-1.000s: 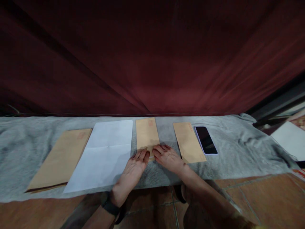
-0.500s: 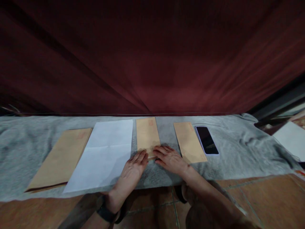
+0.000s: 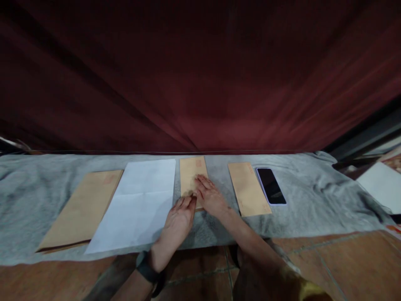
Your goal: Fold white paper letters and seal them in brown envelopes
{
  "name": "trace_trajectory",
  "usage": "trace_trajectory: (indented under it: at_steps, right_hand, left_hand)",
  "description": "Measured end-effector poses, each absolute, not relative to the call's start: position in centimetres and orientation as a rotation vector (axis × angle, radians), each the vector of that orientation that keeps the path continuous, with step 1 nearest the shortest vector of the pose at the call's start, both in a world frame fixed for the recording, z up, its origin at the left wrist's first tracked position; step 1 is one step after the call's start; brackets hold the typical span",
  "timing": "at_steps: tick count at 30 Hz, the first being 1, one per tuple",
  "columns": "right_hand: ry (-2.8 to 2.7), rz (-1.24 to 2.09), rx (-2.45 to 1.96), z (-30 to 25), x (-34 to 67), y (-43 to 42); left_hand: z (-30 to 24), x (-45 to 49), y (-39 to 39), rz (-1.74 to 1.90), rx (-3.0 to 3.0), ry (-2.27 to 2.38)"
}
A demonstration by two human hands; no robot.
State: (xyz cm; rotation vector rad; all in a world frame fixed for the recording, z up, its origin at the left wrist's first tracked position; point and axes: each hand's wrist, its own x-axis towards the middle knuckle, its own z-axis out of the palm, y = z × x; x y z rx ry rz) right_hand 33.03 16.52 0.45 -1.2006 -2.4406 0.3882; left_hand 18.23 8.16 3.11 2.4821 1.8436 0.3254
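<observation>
A tan paper envelope with a small red print lies in the middle of the grey cloth. My right hand rests flat on it, fingers stretched out and slightly spread. At the envelope's lower left edge lies my left hand, palm down with its fingers extended, a dark band at the wrist. The fingertips of both hands come close together over the lower part of the envelope, which they partly cover. Just left of my left hand is a creased white sheet of paper.
A stack of larger tan envelopes lies left of the white sheet. To the right are another tan envelope and a phone with a pale purple case, on the grey cloth. A dark red curtain hangs behind.
My right hand has moved up and left, from the envelope's lower right edge onto its middle. My left hand stays at the lower left edge, almost unmoved.
</observation>
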Motion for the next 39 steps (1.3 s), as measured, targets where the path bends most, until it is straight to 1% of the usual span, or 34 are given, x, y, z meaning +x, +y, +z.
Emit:
trace_trajectory:
  at_steps: [4,7,9,13,16,21,24,27,33,39]
  right_hand:
    - [-2.512,0.253,-1.205,-1.1,33.0,16.5]
    - [-2.555,0.206,-1.195,-1.4,33.4,16.1]
    - [-2.592,0.188,-1.188,-1.3,33.5,15.9]
    - [-2.639,0.180,-1.225,-1.1,33.3,15.8]
    - [-2.650,0.174,-1.237,-1.2,33.0,15.8]
    - [-2.587,0.202,-1.164,-1.4,33.0,16.0]
    - [-2.498,0.253,-1.138,-1.4,33.1,16.1]
    - [-2.458,0.266,-1.190,-1.3,32.9,16.1]
    - [-2.464,0.270,-1.225,-1.4,32.7,16.0]
    - [-2.474,0.299,-1.263,-1.3,32.7,15.9]
  left_hand:
    - [3.0,17.6,9.5,0.522,2.288,1.896]
    - [2.0,17.8,10.5,0.685,2.290,1.876]
    - [0.9,18.1,10.9,0.715,2.289,1.838]
    - [-0.7,19.0,11.1,0.646,2.273,1.856]
    - [-0.8,20.0,12.3,0.591,2.286,1.904]
    - [0.4,21.9,18.2,0.474,2.338,1.819]
    - [0.5,21.8,21.9,0.287,2.294,1.856]
    - [0.1,21.1,23.7,0.245,2.274,1.904]
    - [-0.4,20.6,23.5,0.282,2.234,2.051]
    - [-0.5,19.6,21.7,0.348,2.244,2.111]
